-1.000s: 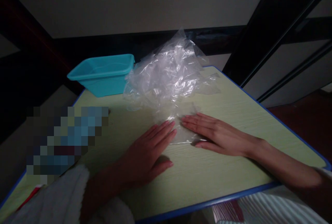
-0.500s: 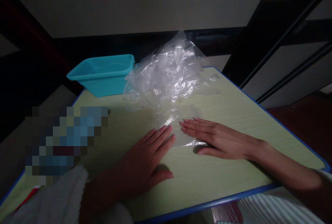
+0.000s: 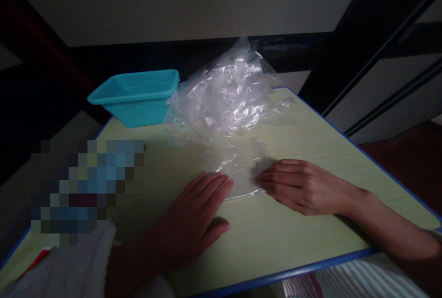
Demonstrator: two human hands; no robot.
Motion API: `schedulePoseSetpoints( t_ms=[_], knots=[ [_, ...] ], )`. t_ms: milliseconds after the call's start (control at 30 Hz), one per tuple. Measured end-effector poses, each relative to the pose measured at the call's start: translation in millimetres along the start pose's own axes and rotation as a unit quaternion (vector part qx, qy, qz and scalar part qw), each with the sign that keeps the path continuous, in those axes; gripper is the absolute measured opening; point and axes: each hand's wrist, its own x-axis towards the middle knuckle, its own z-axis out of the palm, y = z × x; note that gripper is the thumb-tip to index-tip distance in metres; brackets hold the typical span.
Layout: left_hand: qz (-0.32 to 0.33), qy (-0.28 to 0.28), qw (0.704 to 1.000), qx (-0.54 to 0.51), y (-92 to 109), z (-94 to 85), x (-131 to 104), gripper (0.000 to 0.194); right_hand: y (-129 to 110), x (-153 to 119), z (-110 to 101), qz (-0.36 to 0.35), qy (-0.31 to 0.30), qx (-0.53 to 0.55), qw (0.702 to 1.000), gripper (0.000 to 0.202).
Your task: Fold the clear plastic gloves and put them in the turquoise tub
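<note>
Clear plastic piece (image 3: 243, 180) is laid flat on the tabletop (image 3: 321, 150), near edge facing the wearer, far end toward the crumpled plastic pile (image 3: 228, 100); long axis can't really be told; left hand (image 3: 202, 199) is laid flat, grip spread; right hand (image 3: 305, 187) is bunched at its right edge, pinch can't be confirmed tbh.

The basin (image 3: 145, 111) is turquoise, the plastic heap (image 3: 224, 97) and flat plastic piece (image 3: 241, 180) clear with white glints, the surface (image 3: 311, 137) pale yellow-green, faintly wood-grained, its edging (image 3: 276, 276) blue, the sleeve (image 3: 76, 263) greyish white.
</note>
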Motion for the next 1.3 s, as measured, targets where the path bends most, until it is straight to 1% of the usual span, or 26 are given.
schedulePoseSetpoints(
  t_ms=[133,267,367,467,567,667,867,1000,1133,1300],
  knots=[
    [-0.014,0.004,1.0,-0.009,1.6,-1.4,2.8,0.05,0.8,0.3,-2.8,0.023,-0.028,0.02,0.999,0.031],
    [-0.02,0.013,1.0,-0.016,0.7,-0.9,4.1,0.048,1.9,-0.8,-1.8,0.047,-0.03,0.022,0.998,0.034],
    [-0.029,0.032,0.999,-0.013,-0.8,1.1,3.6,0.045,3.0,-1.7,0.9,0.057,-0.01,0.006,0.998,0.031],
    [-0.039,0.066,0.997,0.008,-3.4,3.2,3.2,0.039,4.6,-2.1,3.0,0.052,0.022,-0.023,0.998,0.026],
    [-0.027,0.111,0.993,0.034,-6.9,3.1,3.5,0.027,6.2,-3.0,3.4,0.044,0.058,-0.051,0.996,0.023],
    [-0.004,0.143,0.988,0.057,-9.5,0.6,4.7,0.018,7.3,-4.9,3.1,0.053,0.071,-0.054,0.995,0.02],
    [0.011,0.159,0.985,0.065,-10.3,-2.6,8.4,0.019,7.4,-7.8,0.7,0.083,0.088,-0.029,0.992,0.02],
    [0.012,0.173,0.981,0.084,-11.5,-4.0,10.3,0.019,6.1,-6.0,-3.9,0.105,0.1,0.013,0.989,0.021],
    [0.021,0.192,0.979,0.071,-12.3,-7.4,10.5,0.013,4.4,-4.1,-7.3,0.127,0.123,0.03,0.984,0.019],
    [0.016,0.2,0.976,0.085,-12.8,-6.0,13.1,0.014,3.1,-3.6,-7.3,0.146,0.153,0.044,0.976,0.019]
  ],
)
